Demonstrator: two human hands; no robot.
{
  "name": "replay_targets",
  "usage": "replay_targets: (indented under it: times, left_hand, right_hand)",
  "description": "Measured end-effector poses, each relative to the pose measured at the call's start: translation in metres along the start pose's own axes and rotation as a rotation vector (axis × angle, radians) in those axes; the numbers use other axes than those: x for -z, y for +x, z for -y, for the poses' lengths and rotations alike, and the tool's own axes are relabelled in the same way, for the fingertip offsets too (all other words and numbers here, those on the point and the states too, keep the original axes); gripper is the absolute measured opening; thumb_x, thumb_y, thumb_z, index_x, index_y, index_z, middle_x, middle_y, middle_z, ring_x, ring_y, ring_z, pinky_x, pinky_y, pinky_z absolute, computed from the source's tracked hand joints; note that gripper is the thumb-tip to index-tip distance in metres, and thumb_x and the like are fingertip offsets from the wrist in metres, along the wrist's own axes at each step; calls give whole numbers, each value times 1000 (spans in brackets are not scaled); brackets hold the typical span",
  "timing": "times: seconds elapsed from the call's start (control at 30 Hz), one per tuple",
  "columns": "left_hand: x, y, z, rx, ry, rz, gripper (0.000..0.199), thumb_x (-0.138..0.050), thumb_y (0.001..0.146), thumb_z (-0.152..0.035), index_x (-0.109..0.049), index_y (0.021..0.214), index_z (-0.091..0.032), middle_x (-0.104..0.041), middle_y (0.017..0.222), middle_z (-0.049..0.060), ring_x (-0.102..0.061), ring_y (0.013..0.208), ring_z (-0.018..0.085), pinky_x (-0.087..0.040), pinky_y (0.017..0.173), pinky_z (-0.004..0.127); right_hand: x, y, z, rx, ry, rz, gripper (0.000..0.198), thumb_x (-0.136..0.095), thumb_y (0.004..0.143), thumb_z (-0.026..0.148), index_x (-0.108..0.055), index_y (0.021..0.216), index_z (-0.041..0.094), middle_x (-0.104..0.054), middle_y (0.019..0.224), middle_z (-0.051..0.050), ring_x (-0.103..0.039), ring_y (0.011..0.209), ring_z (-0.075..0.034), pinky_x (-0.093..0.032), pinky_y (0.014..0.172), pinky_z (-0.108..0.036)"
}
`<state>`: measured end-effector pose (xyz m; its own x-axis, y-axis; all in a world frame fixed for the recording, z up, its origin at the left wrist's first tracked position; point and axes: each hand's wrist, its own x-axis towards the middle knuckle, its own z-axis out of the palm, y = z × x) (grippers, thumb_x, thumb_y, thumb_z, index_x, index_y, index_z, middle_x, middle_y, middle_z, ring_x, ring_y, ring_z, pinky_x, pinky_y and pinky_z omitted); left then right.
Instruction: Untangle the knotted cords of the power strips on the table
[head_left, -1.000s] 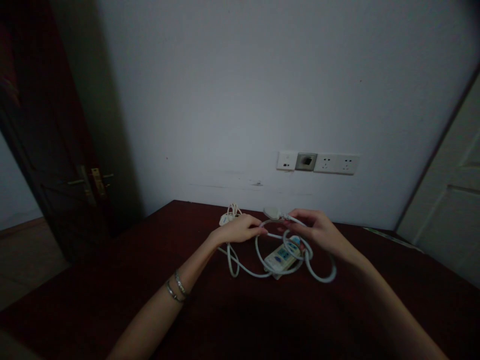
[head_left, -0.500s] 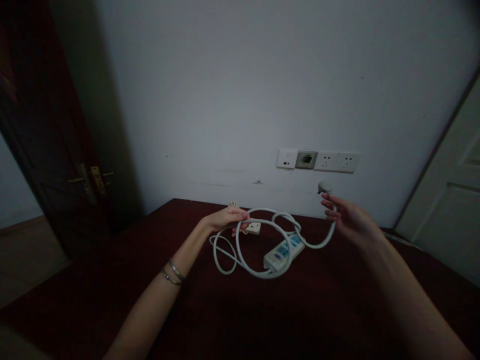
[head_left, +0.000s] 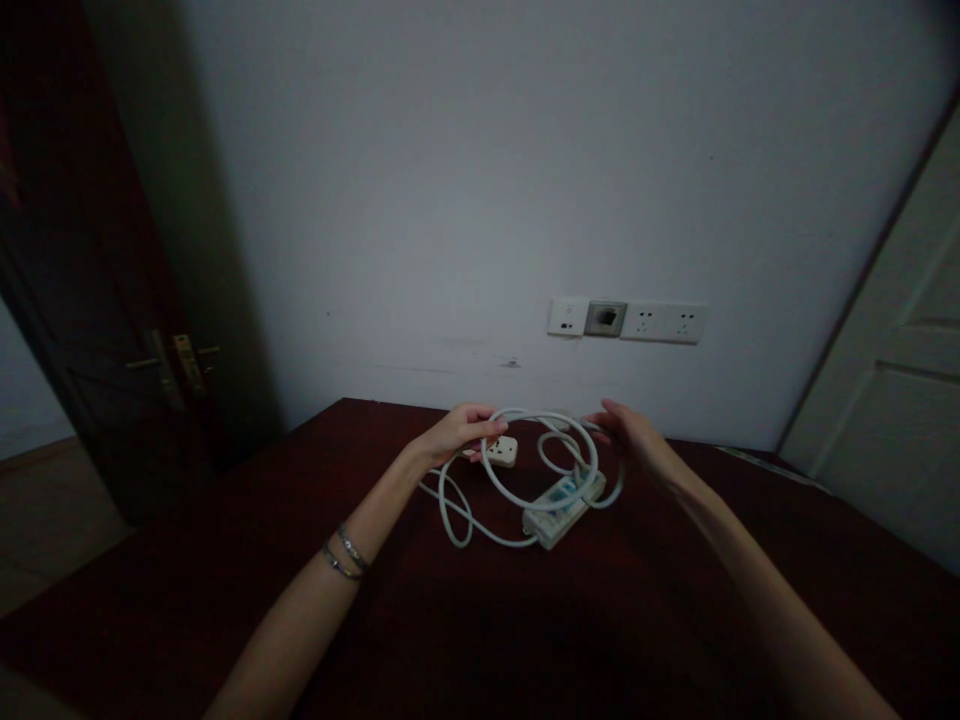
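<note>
My left hand [head_left: 466, 434] pinches a looped white power cord [head_left: 517, 501] between thumb and fingers. The cord hangs in round coils above the table. On the far side of the loops, my right hand [head_left: 626, 435] has its fingers closed on the same cord; the plug end near its fingertips is blurred. Beneath the coils a white power strip [head_left: 553, 523] with blue socket faces lies slanted on the table, partly covered by cord. A second, smaller white socket block [head_left: 502, 452] lies just beyond my left fingers, partly hidden by them.
The dark red table [head_left: 420, 620] reaches back to a pale wall. Wall sockets [head_left: 663, 323] and a grey-framed plate [head_left: 605, 319] are mounted above it. A dark door [head_left: 97, 350] with a brass handle stands left, a pale panelled door [head_left: 892, 400] right.
My right hand has moved left and slightly down, bringing the plug end of the cord in toward the coils. My left hand stays nearly in place, and the loops have drawn together.
</note>
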<state>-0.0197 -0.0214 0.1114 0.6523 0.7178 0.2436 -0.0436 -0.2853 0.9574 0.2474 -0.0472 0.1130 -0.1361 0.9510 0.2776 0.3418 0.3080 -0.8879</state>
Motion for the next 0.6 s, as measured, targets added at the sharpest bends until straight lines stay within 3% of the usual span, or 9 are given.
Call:
replay_targets:
  times: [0.13, 0.27, 0.37, 0.47, 0.6]
  left_hand:
    - [-8, 1, -6, 15, 65, -64, 32, -62, 74, -41, -50, 66, -13, -44, 51, -5, -40, 40, 4, -30, 37, 18]
    - [-12, 3, -6, -6, 112, -195, 32, -62, 73, -42, -52, 67, -12, -44, 49, -5, -40, 41, 4, -30, 39, 17]
    - [-13, 5, -4, -36, 149, -233, 32, -64, 72, -41, -58, 81, -11, -44, 51, -6, -38, 42, 4, -29, 40, 17]
    - [-15, 6, -2, -76, 204, -227, 37, -61, 75, -41, -61, 95, -10, -44, 54, -5, -38, 46, 5, -29, 43, 18]
    - [-20, 7, -3, -93, 281, -222, 37, -58, 77, -41, -64, 96, -10, -51, 60, -2, -41, 52, 6, -30, 47, 19]
  right_hand:
    - [-9, -6, 7, -1, -39, 129, 69, -27, 81, 66, -67, 76, 10, -61, 62, -5, -54, 59, -17, -44, 65, -31]
    - [-11, -12, 11, 39, -47, 159, 74, -24, 82, 68, -70, 85, 10, -66, 74, -8, -59, 71, -22, -43, 80, -37]
    - [-13, -14, 11, 99, -5, 168, 70, -26, 82, 67, -69, 85, 12, -66, 78, -7, -59, 75, -21, -43, 78, -34]
    - [-18, -16, 14, 143, -8, 193, 53, -43, 80, 60, -66, 81, 12, -63, 75, -5, -56, 71, -17, -42, 67, -28]
    - [-26, -19, 18, 153, 19, 255, 38, -57, 75, 50, -60, 74, 12, -56, 65, -1, -49, 61, -12, -37, 56, -22]
